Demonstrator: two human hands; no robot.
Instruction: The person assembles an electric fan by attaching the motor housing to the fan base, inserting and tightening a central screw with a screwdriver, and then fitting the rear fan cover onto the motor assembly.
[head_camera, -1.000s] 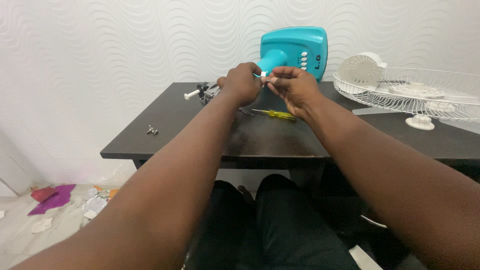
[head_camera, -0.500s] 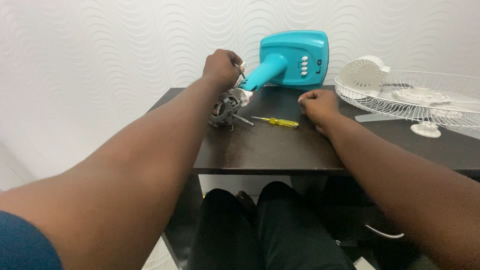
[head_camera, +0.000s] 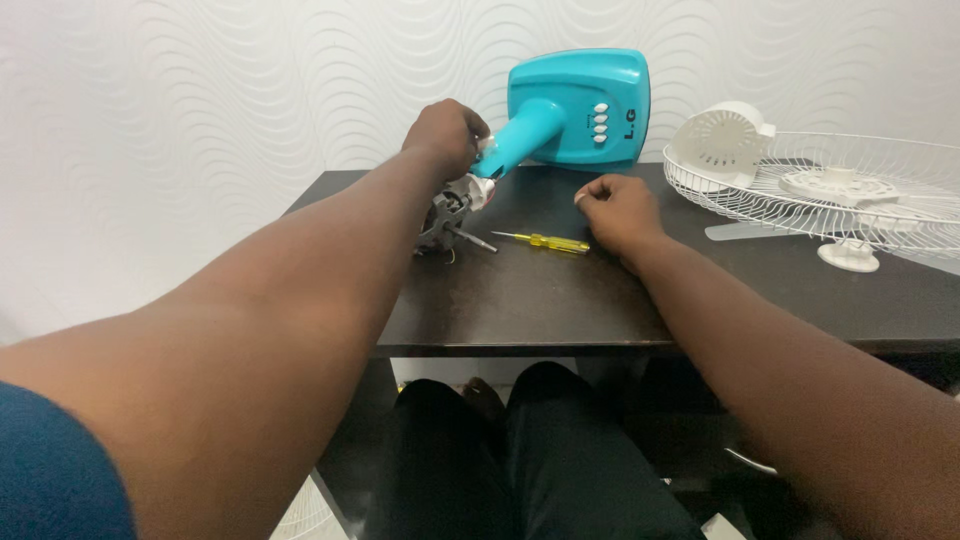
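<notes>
My left hand (head_camera: 447, 135) grips the top of a bare metal fan motor (head_camera: 450, 212) where it joins the neck of a teal fan stand (head_camera: 575, 110) that lies on its side on the dark table (head_camera: 560, 300). The motor's shaft points toward a yellow-handled screwdriver (head_camera: 545, 241) lying flat on the table. My right hand (head_camera: 615, 210) rests on the table just right of the screwdriver, fingers curled shut, with nothing visible in it.
A white wire fan guard (head_camera: 850, 190) lies at the right end of the table with a round white motor cover (head_camera: 722, 143) on it. A small white cap (head_camera: 848, 254) sits in front of the guard. My legs are under the table's near edge.
One second ago both hands worked together at the motor. My right hand has since let go and dropped to the table beside the screwdriver, while my left hand stays on the motor.
</notes>
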